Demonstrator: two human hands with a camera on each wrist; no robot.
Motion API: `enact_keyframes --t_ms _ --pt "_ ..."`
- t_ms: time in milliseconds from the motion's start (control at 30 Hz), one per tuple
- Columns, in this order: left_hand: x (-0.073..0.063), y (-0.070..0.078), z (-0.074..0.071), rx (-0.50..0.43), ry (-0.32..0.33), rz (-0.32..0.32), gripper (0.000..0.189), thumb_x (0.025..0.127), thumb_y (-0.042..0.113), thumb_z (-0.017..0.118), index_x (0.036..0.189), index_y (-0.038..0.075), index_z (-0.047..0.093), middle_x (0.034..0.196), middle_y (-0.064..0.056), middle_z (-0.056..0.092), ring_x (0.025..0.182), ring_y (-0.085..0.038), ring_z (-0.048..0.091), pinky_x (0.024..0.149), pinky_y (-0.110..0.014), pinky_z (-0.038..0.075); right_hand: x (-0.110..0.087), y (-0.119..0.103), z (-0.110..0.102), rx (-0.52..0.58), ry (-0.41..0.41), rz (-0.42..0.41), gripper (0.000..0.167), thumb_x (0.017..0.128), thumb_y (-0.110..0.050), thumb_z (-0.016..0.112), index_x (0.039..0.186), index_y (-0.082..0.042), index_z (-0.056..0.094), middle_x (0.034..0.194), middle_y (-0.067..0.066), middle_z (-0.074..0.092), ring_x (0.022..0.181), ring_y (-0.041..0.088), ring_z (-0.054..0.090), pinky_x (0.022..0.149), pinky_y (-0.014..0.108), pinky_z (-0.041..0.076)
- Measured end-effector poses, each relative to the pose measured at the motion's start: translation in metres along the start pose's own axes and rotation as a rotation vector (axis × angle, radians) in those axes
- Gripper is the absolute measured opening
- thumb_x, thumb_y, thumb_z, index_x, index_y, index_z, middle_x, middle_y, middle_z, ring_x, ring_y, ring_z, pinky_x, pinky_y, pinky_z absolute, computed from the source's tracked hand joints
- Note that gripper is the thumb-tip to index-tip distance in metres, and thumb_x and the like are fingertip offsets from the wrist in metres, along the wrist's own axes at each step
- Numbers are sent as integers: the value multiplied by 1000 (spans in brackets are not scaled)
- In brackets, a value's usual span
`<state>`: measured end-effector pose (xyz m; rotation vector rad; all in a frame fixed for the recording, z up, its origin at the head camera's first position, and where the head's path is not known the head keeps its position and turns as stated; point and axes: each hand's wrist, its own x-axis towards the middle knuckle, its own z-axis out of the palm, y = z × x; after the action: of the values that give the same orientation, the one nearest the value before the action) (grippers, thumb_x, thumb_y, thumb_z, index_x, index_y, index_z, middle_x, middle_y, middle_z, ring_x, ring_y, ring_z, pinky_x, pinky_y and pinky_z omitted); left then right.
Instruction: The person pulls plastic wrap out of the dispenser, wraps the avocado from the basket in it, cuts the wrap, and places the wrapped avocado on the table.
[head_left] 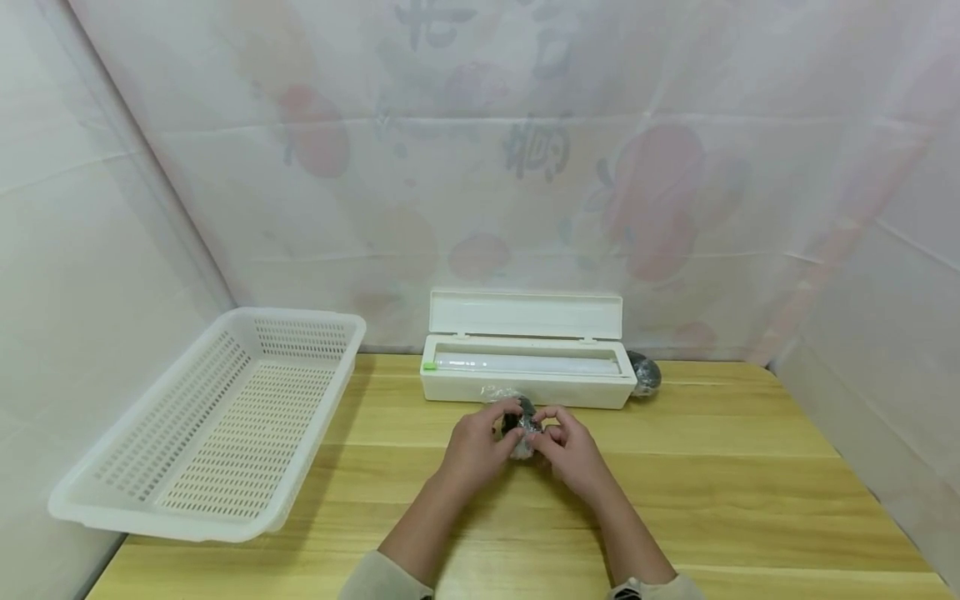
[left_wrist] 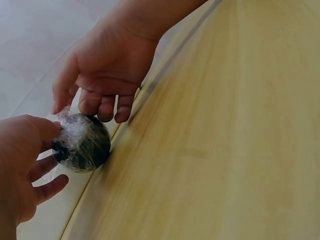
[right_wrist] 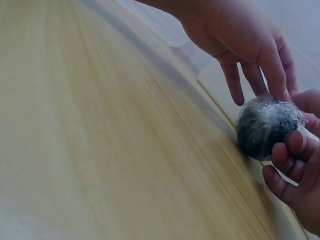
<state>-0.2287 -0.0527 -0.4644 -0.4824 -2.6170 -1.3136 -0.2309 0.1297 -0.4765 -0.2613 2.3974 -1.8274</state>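
Observation:
A dark, round object in crinkled cling film [left_wrist: 87,150] is between both hands, close to the front of the white box; its exact kind is hard to tell through the wrap. My left hand [head_left: 472,446] pinches the film at its left side with thumb and forefinger, other fingers spread beside it in the left wrist view. From the right, my right hand [head_left: 573,454] pinches the wrap with thumb and fingertips, seen also in the right wrist view near the dark round object [right_wrist: 257,132]. Loose film [head_left: 497,392] sticks up behind the object.
The white cling film dispenser [head_left: 450,389] stands behind the hands, lid raised, with a film roll [head_left: 540,365] and a green slider [head_left: 429,367]. Another dark wrapped object [head_left: 645,374] touches its right end. A white perforated basket [head_left: 318,442] sits on the wooden table [head_left: 720,492] at left.

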Motion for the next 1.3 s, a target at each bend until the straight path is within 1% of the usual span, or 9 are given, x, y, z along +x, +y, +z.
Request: enact_keyframes --t_ms 133,267,367,433,633,800,967,1100,1300 --pt "0 -1 0 -95 -14 -33 34 88 21 75 121 23 67 128 1 66 119 -20 62 87 -30 56 0 2 1 -65 68 -27 34 91 -31 71 116 -14 58 63 5 48 49 13 41 47 25 38" --pt "0 -1 -1 -163 -33 -34 35 87 20 76 120 23 68 129 2 65 117 -26 63 90 -34 55 0 0 0 -108 135 -29 56 84 -32 79 132 -18 55 105 8 59 83 20 54 66 27 47" --pt "0 -1 -2 -191 -47 2 34 87 16 75 120 20 68 126 1 66 114 -24 64 91 -35 55 2 0 0 -88 115 0 71 83 -32 79 146 -22 46 139 9 50 109 27 51 77 30 49" --pt "-1 -1 -2 -210 -52 28 33 88 12 73 120 17 68 125 0 67 115 -21 63 92 -34 54 3 0 -1 -77 93 26 76 84 -31 79 149 -23 41 147 9 46 116 30 50 79 31 50" --pt "-2 -1 0 -237 -35 61 30 89 13 72 118 15 67 129 -2 59 121 -20 57 93 -31 53 5 0 -2 -76 84 53 83 81 -29 82 151 -17 39 138 13 50 105 26 54 75 29 51" --pt "-2 -2 1 -285 -48 -94 41 90 25 71 129 17 58 129 -5 54 120 -25 54 94 -37 52 4 -2 -4 -24 64 60 89 75 -20 86 151 -13 40 134 14 49 98 23 56 72 28 51" --pt "-2 -5 2 -338 -152 -200 62 94 38 65 145 11 44 132 -8 60 121 -26 57 99 -45 49 1 -3 -7 -15 55 85 80 79 -24 83 148 -10 44 131 15 49 95 20 54 71 26 50" --pt "-1 -7 3 -379 -217 -173 60 97 38 62 146 11 42 132 -5 64 121 -24 59 101 -44 49 3 -2 -11 91 108 147 55 93 -33 68 137 -1 54 117 12 60 85 16 58 72 27 53" --pt "0 -5 2 -374 -242 -118 56 98 36 60 145 13 41 141 -5 56 130 -25 53 107 -44 44 5 -3 -15 217 145 200 49 98 -32 59 130 5 58 106 7 66 79 12 58 72 27 52"
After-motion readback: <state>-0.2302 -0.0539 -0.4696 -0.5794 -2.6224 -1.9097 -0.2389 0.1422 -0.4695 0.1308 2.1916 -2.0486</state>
